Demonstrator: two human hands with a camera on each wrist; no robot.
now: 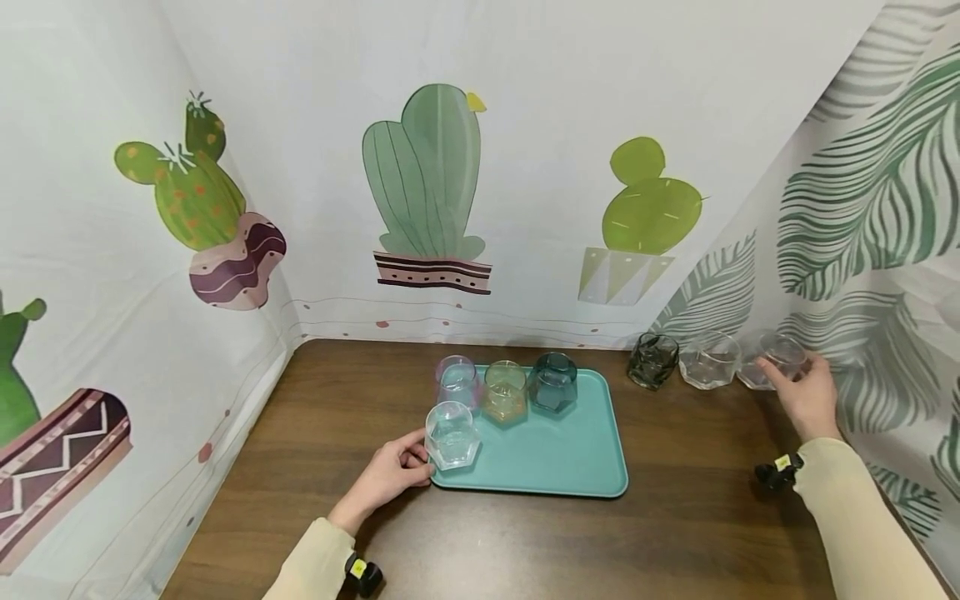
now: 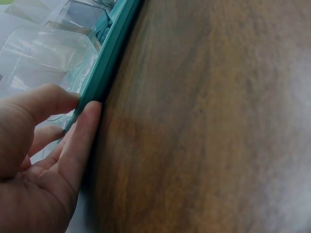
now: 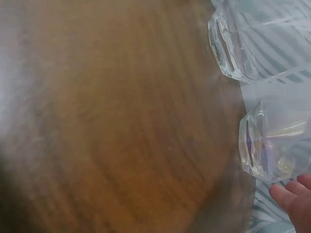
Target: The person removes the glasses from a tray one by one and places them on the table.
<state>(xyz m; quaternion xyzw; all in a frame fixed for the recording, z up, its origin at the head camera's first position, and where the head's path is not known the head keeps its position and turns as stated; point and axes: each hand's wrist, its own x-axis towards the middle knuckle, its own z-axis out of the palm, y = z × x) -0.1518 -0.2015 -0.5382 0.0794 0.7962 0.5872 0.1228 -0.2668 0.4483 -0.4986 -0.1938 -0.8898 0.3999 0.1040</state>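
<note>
My left hand (image 1: 393,468) pinches the front left corner of a turquoise tray (image 1: 555,462), with fingertips on its rim (image 2: 104,68) in the left wrist view. Close beside those fingers, a clear glass (image 1: 452,442) stands on the tray. Behind it are a pinkish glass (image 1: 457,382), an amber glass (image 1: 505,396) and a dark teal glass (image 1: 553,385). Over at the right, my right hand (image 1: 808,396) holds a clear, faintly iridescent glass (image 3: 277,145), thumb across its near side. Its far fingers are partly hidden by the glass in the head view.
Left of the held glass, another clear glass (image 1: 708,362) and a dark grey glass (image 1: 652,362) stand in a row along the back right edge. Brown wooden table (image 1: 495,550) surrounds the tray. Cactus-printed cloth (image 1: 540,208) hangs behind, with leaf-printed cloth (image 1: 870,200) at the right.
</note>
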